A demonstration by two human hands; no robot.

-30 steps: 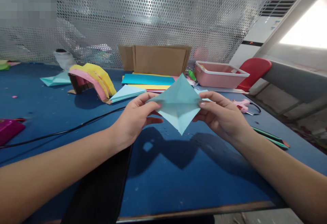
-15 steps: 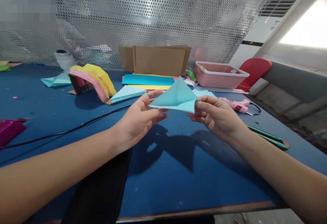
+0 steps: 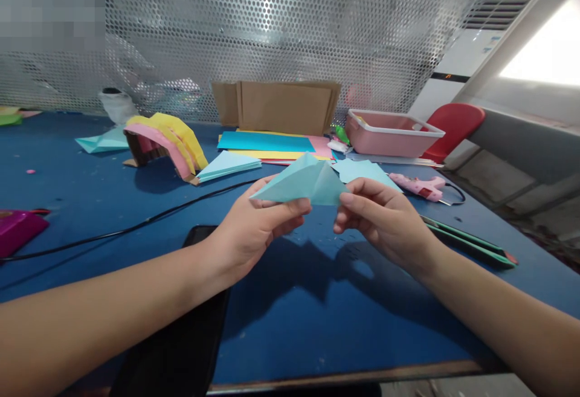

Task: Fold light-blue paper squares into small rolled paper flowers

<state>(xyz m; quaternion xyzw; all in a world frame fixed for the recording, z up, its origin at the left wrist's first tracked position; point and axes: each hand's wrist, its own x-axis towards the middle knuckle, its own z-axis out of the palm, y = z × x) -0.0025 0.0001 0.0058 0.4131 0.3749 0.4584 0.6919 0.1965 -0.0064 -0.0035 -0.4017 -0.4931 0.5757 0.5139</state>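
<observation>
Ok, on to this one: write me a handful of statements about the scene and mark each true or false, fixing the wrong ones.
1. The left hand and the right hand both hold the folded paper. True.
2. The folded paper lies flat on the table. False: the folded paper is held up above the table.
3. A pink glue gun lies on the table. True.
4. The pink basket stands left of the cardboard in the picture. False: the pink basket is to the right of the cardboard.
5. The pink and yellow arch is in the left hand. False: the pink and yellow arch stands on the table.
</observation>
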